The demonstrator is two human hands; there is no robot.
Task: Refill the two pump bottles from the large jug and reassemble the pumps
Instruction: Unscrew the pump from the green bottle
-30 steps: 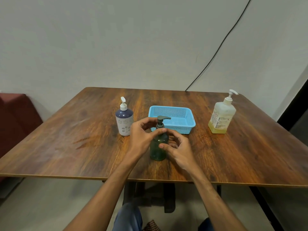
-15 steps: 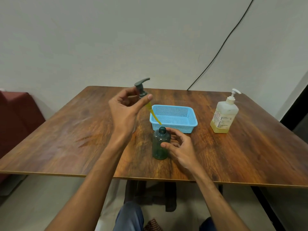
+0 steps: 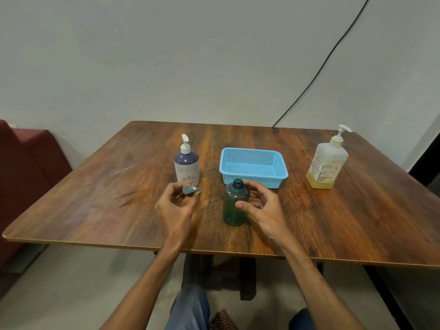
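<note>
Your left hand's (image 3: 175, 206) fingers pinch the dark pump head (image 3: 190, 190), low over the table (image 3: 95, 198) just left of the open green bottle (image 3: 234, 206). Lay it flat so its tube cannot drip far. Your right hand (image 3: 264, 210) curls round that bottle, mid-table near the front edge. Hold it upright when you fetch the large jug (image 3: 326, 163) from the back right corner.

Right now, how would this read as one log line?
left hand holds pump | right hand holds green bottle | green bottle open
</note>
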